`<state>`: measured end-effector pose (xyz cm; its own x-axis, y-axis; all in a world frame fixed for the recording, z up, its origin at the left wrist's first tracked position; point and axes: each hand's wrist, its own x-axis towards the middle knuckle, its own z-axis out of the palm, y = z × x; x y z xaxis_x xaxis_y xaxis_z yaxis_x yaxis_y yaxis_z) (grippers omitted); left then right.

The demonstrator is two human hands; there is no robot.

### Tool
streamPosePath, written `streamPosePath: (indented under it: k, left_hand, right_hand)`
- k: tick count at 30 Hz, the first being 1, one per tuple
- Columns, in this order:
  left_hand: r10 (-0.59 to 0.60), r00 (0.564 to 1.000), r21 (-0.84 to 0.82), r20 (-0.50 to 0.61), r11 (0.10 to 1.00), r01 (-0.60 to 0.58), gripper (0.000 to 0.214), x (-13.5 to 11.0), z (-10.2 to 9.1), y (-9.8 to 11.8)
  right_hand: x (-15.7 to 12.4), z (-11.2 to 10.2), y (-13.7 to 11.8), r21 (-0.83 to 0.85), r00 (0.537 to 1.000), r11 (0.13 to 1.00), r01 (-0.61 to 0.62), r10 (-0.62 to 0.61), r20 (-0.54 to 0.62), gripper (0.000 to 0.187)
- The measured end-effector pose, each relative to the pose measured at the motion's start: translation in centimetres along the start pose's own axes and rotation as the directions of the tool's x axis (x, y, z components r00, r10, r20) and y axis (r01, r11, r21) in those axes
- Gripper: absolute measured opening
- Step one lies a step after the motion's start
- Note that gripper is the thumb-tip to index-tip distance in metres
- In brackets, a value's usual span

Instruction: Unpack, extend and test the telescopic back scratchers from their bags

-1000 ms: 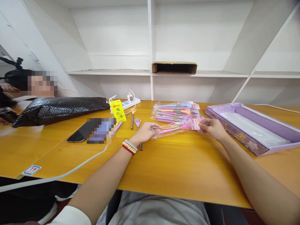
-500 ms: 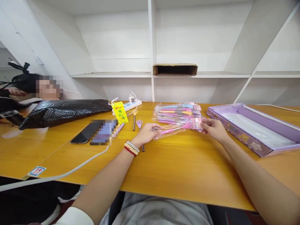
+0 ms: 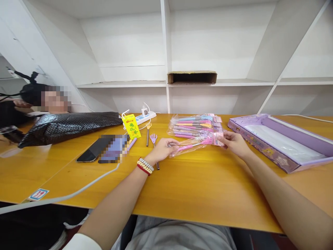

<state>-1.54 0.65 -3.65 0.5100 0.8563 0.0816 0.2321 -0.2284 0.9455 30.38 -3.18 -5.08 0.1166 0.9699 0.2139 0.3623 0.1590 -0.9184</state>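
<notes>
A pink back scratcher in a clear plastic bag is held between both hands, just above the table. My left hand pinches the bag's left end, by the handle. At the other end, my right hand grips the bag near its pink printed card. Right behind lies a pile of bagged back scratchers in blue, yellow, pink and purple. Two unbagged ones are left of the pile: a purple back scratcher, partly hidden by my left hand, and a yellow back scratcher.
A purple display box lies open at the right. Leftward are a yellow packet, a power strip, two phones and a black bubble bag, with a person behind it. A white cable crosses the table. A cardboard box sits on the shelf.
The camera view has shifted slightly. Both hands keep hold of the bagged pink back scratcher, which has barely moved.
</notes>
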Motion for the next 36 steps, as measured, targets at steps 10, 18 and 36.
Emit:
streamPosePath:
  k: [10,18,36]
  left_hand:
    - [0.0,1.0,-0.052,0.026,0.999,0.001,0.037,-0.1,0.4,-0.2]
    - [0.01,1.0,-0.032,0.021,0.999,-0.01,0.037,0.0,0.5,-0.4]
    - [-0.038,0.999,-0.084,0.002,0.996,0.038,0.036,-0.1,0.7,-0.2]
  right_hand:
    - [-0.1,0.8,0.3,0.054,0.997,0.996,0.073,-0.075,0.031,0.039]
    - [0.2,0.6,0.9,-0.001,0.999,0.999,0.051,-0.051,-0.002,0.04]
    - [-0.6,0.4,-0.5,0.17,0.997,0.984,0.047,-0.056,0.049,0.036]
